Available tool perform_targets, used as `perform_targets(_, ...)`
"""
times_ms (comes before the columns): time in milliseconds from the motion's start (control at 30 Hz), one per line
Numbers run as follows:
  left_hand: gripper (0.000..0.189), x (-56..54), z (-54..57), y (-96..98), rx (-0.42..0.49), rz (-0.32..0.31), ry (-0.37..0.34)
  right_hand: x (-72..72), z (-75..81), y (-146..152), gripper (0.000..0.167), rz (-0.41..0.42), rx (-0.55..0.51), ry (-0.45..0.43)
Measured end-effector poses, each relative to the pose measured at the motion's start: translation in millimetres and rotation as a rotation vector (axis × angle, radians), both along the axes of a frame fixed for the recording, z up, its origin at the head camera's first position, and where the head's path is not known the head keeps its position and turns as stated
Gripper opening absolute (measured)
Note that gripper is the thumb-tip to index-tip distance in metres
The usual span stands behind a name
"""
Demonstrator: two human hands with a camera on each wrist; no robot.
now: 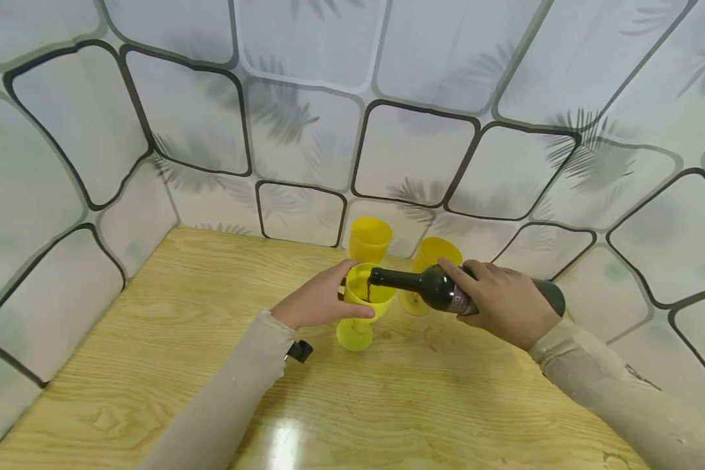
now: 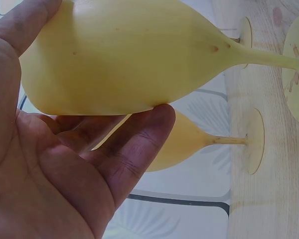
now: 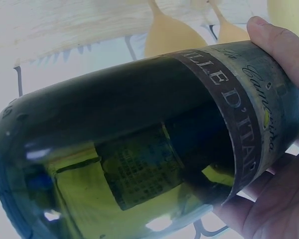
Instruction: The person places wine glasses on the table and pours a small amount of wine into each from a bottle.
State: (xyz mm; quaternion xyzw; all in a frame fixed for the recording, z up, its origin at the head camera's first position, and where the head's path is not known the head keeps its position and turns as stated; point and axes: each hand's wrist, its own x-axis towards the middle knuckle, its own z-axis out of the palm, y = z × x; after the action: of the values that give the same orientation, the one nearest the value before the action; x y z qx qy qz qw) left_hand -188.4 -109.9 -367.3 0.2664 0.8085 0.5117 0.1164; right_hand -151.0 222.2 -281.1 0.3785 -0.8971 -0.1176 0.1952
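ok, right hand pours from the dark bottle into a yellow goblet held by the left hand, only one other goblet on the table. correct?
Only the count is off: besides the held goblet, the head view shows two others, the back goblet and the right-side goblet. The rest holds.

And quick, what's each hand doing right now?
Left hand: holding the front yellow goblet by its bowl.
Right hand: holding the dark green bottle, tipped with its mouth at that goblet.
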Motion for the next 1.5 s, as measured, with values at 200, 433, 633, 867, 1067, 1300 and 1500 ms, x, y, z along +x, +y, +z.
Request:
perform_targets(200, 0.079, -0.2, -1.2, 1.4, 0.017, -0.011, 0.003, 0.9, 0.1, 0, 0.097, -0.005, 0.005, 0.005)
perform_targets(433, 0.082, 2.4, -2.9, 7.1, 0.031, 0.011, 0.015, 4.2, 1.3, 1, 0.098, -0.011, 0.005, -0.004)
perform_targets(633, 0.083, 4.2, -8.6, 19.3, 0.059, 0.048, 0.033, 5.2, 2.0, 4, 0.099, -0.024, -0.004, -0.020)
perform_targets(867, 0.096, 6.8, -12.5, 39.9, 0.051, 0.113, 0.045, 4.7, 1.6, 12, 0.099, -0.056, -0.006, -0.038)
perform_targets(1067, 0.091, 7.5, -13.0, 55.2, 0.061, 0.176, 0.096, 5.0, 0.0, 20, 0.102, -0.063, -0.011, -0.027)
perform_targets(1300, 0.087, 5.3, -20.1, 65.3, 0.112, 0.170, 0.091, 5.3, -1.9, 26, 0.100, -0.045, -0.035, -0.005)
perform_targets(1500, 0.097, 5.8, -18.3, 63.8, 0.022, 0.181, 0.097, 5.8, -3.0, 31, 0.100, -0.066, -0.030, -0.026)
